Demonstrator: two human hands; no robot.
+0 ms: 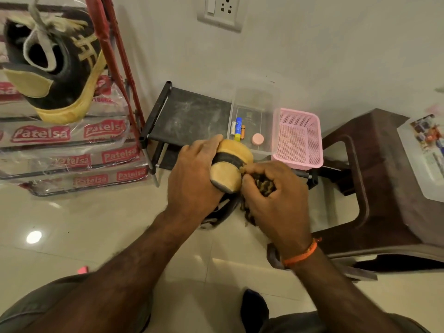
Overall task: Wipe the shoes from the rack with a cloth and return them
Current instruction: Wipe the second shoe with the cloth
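Observation:
My left hand (194,171) grips a black and yellow shoe (230,164) held in front of the low black shoe rack (192,114), heel end up toward me. My right hand (274,193) holds a bunched dark patterned cloth (264,183) against the shoe's right side near the heel. Most of the shoe's body is hidden under my hands. The matching black and yellow shoe (55,63) sits up at the far left on a stack of plastic-wrapped packs (72,145).
On the rack top stand a clear plastic box (254,121) with small items and a pink basket (298,138). A brown plastic stool (374,183) is at the right, a red ladder frame (115,56) at the left. Glossy tiled floor lies below.

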